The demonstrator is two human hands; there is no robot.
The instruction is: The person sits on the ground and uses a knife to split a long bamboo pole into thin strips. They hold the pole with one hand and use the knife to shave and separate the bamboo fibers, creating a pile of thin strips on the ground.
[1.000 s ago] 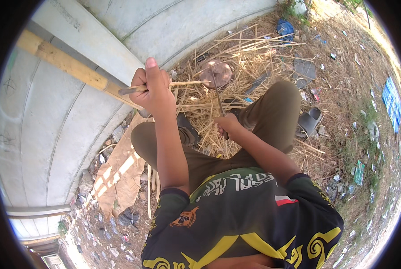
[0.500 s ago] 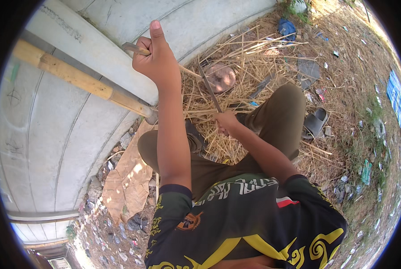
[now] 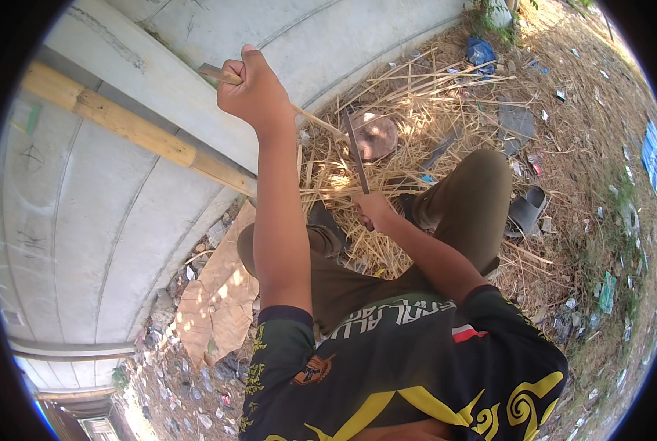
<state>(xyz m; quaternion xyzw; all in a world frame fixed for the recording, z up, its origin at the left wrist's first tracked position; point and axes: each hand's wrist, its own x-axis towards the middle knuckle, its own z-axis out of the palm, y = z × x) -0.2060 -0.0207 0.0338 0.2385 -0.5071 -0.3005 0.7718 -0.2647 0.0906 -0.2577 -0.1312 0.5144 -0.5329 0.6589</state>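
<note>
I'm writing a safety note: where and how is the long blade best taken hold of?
Probably by its lower end, coming from below in the picture, as the right hand grips it. The long blade runs up from that hand, past the round brown block's left edge, so a grip there likely avoids the exposed length.

The long blade (image 3: pixel 356 151) looks dull metal, the strip (image 3: pixel 319 122) wooden, the round block (image 3: pixel 377 137) rough, the trousers (image 3: pixel 477 195) matt cloth.
</note>
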